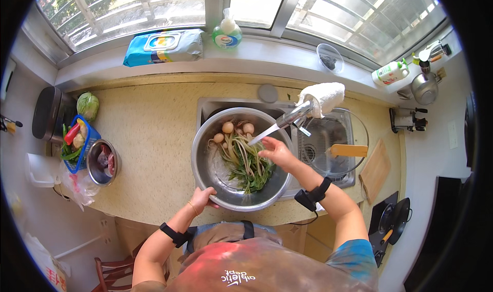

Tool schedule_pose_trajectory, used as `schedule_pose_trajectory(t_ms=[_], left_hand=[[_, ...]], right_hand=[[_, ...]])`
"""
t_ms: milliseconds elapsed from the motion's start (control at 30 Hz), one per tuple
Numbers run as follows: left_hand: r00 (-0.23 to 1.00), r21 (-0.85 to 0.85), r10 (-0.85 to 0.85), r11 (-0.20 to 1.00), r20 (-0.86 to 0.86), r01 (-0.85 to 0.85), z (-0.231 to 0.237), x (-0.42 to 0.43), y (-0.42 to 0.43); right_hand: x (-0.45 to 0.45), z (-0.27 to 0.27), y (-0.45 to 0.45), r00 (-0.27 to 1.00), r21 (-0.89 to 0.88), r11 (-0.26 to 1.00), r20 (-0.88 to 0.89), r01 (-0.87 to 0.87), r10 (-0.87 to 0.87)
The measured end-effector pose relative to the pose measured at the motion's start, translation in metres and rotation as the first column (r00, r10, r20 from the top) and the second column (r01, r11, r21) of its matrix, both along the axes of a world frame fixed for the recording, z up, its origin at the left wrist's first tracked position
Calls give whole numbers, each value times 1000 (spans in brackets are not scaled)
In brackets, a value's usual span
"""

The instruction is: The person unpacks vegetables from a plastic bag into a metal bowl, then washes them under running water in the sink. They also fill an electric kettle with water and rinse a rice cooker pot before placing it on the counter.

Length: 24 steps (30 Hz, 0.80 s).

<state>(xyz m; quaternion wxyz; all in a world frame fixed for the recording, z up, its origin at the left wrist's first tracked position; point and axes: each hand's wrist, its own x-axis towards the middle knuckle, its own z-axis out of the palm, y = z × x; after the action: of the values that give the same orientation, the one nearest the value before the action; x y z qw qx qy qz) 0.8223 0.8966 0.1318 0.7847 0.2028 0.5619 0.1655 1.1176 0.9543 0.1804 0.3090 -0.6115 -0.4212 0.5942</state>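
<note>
My left hand (203, 198) grips the near-left rim of a large stainless steel basin (201, 165). Inside lies a bunch of leafy greens (250, 168) with long pale stems and several round, pale turnip-like roots (228, 127) at the far side. A metal faucet (294, 114) with a white cloth (325, 95) on it pours a stream of water (264, 134) onto the stems. Just right of that stream, my right hand (276, 152) reaches over the basin, fingers apart and holding nothing that I can see. Some water (221, 168) shows in the basin's bottom.
Right of the basin, a glass lid (364, 138) with a wooden handle (348, 150) lies over the sink (352, 180). A cutting board (374, 170) leans farther right. At left stand a metal bowl of meat (104, 163), a blue vegetable basket (88, 141) and a cabbage (88, 106).
</note>
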Motion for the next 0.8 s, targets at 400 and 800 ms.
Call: schedule_pose_trajectory(t_ms=[400, 800], left_hand=[[999, -34, -16, 999, 31, 17, -15, -7, 4], [999, -9, -35, 999, 24, 36, -14, -9, -2]], right_hand=[[-18, 2, 30, 834, -207, 963, -489, 174, -255], [78, -55, -76, 893, 59, 893, 34, 446, -448]])
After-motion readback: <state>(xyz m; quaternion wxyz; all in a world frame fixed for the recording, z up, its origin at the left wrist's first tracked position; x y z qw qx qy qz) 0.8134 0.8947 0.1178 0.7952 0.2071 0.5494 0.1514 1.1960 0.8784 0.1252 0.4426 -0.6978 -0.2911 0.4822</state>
